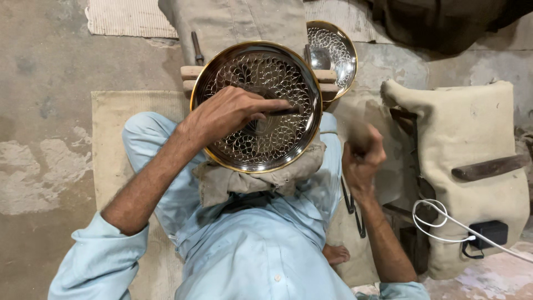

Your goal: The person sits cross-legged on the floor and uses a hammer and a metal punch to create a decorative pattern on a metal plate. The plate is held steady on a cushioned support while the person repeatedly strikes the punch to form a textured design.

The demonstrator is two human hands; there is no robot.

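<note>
- Brass-rimmed engraved plate (pixel 256 105) propped on a cloth bundle (pixel 261 178) over the lap, leaning against a wooden block (pixel 191 72).
- Left hand (pixel 227 114) closed around a thin dark chisel (pixel 283 111), tip pressed to the plate's face.
- Right hand (pixel 361 158) fisted on a blurred mallet (pixel 355 130), raised just right of the plate.
- Second patterned plate (pixel 336 53) behind; burlap sack (pixel 472 166), white cable (pixel 444 222) at right.

Left hand (pixel 230 114) in a pinching grip, right hand (pixel 361 155) raised, fisted, motion-blurred.
</note>
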